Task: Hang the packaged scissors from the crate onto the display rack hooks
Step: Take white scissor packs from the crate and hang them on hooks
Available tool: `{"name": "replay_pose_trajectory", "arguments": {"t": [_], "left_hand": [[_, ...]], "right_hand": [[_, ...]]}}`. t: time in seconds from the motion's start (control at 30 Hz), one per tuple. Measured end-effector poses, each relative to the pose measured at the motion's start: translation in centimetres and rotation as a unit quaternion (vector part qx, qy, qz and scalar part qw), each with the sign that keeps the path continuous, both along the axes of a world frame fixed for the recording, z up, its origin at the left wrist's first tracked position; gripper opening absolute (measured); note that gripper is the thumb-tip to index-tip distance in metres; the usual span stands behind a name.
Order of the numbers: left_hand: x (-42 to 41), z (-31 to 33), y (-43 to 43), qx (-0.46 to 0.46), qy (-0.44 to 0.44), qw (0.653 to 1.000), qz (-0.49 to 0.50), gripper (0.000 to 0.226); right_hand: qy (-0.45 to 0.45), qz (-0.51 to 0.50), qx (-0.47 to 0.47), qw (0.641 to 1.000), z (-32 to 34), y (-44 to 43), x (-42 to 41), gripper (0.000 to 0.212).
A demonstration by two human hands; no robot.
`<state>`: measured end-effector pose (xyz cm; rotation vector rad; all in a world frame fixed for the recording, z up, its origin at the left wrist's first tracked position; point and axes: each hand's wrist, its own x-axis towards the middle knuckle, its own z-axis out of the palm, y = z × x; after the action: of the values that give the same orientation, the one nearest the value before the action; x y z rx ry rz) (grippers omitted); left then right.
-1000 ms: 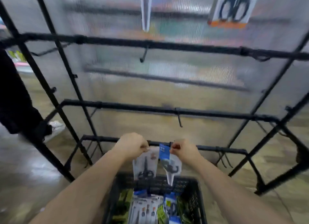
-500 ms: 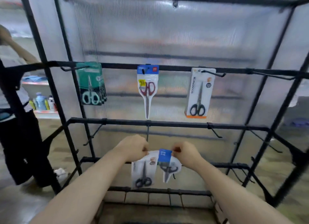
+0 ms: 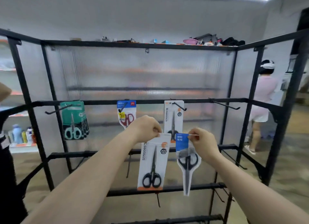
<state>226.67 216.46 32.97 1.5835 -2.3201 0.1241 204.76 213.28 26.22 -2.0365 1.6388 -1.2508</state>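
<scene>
Lettering up the left edge of the white card pack (image 3: 153, 163) reads SCISSORS. The pair inside has black handles, and an orange strip runs along the card's bottom edge. The left hand (image 3: 145, 128) pinches this pack by its top corner, fingers curled tight on the card, so it hangs straight down. Just beside it the right hand (image 3: 203, 142) pinches the top of a blue-headed pack (image 3: 187, 160). Its white characters are too blurred to read, and its clear blister tapers to a point below dark handles. The two packs hang close together, apparently not touching, both held out in front of the display rack (image 3: 142, 101) and below its upper hook bar.

Three lots hang on that bar. A green pack (image 3: 73, 120) with mint handles hangs on the left, several deep. A blue-topped pack (image 3: 126, 114) with red handles and a yellow sticker is in the middle. To its right is a second white SCISSORS pack (image 3: 173, 118), its lower end hidden behind the held ones. Further right a bare hook (image 3: 224, 105) juts forward, with open bar on either side of it. The lower bars carry more hooks (image 3: 127, 165).

A ribbed translucent panel (image 3: 133, 73) backs the frame. A person in pink (image 3: 264, 96) stands beyond the rack's right side, and bottles (image 3: 21, 135) sit on a shelf at far left.
</scene>
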Motion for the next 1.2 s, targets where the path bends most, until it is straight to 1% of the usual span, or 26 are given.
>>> {"name": "replay_pose_trajectory", "arguments": {"t": [0.17, 0.3, 0.43, 0.6, 0.7, 0.8, 0.87, 0.97, 1.07, 1.2], "left_hand": [[-4.5, 2.9, -1.5, -0.058, 0.037, 0.997, -0.019, 0.022], [-7.8, 4.4, -3.0, -0.1, 0.066, 0.993, -0.013, 0.021], [-9.7, 5.5, -4.8, -0.114, 0.091, 0.989, 0.025, 0.019], [-10.9, 6.3, -6.1, -0.061, 0.088, 0.989, 0.103, 0.017], [-11.2, 6.7, -6.1, -0.016, 0.126, 0.983, 0.131, 0.016], [-11.2, 7.2, -6.4, 0.056, 0.172, 0.973, 0.146, 0.015], [-11.2, 7.6, -6.7, 0.083, 0.189, 0.966, 0.158, 0.012], [-11.2, 7.6, -7.7, 0.115, 0.183, 0.961, 0.174, 0.011], [-11.2, 7.4, -9.2, 0.125, 0.177, 0.958, 0.186, 0.01], [-11.5, 7.0, -11.8, 0.09, 0.179, 0.957, 0.209, 0.014]], "right_hand": [[-0.039, -0.005, -0.053, 0.998, 1.7, -1.9, -3.6, 0.016], [-0.028, 0.013, -0.071, 0.997, 2.3, -4.3, -6.1, 0.017], [-0.014, 0.056, -0.065, 0.996, 2.9, -7.1, -8.4, 0.017], [-0.025, 0.107, -0.053, 0.993, 2.9, -9.2, -9.7, 0.014], [-0.025, 0.133, -0.064, 0.989, 2.4, -9.8, -9.7, 0.015], [-0.027, 0.148, -0.085, 0.985, 1.7, -9.5, -9.0, 0.015], [-0.03, 0.157, -0.107, 0.981, 1.5, -9.3, -8.9, 0.013], [-0.068, 0.163, -0.147, 0.973, 1.3, -9.5, -9.3, 0.01], [-0.097, 0.161, -0.199, 0.962, 0.9, -9.6, -9.7, 0.007], [-0.117, 0.156, -0.239, 0.951, 0.9, -9.7, -10.3, 0.007]]}}
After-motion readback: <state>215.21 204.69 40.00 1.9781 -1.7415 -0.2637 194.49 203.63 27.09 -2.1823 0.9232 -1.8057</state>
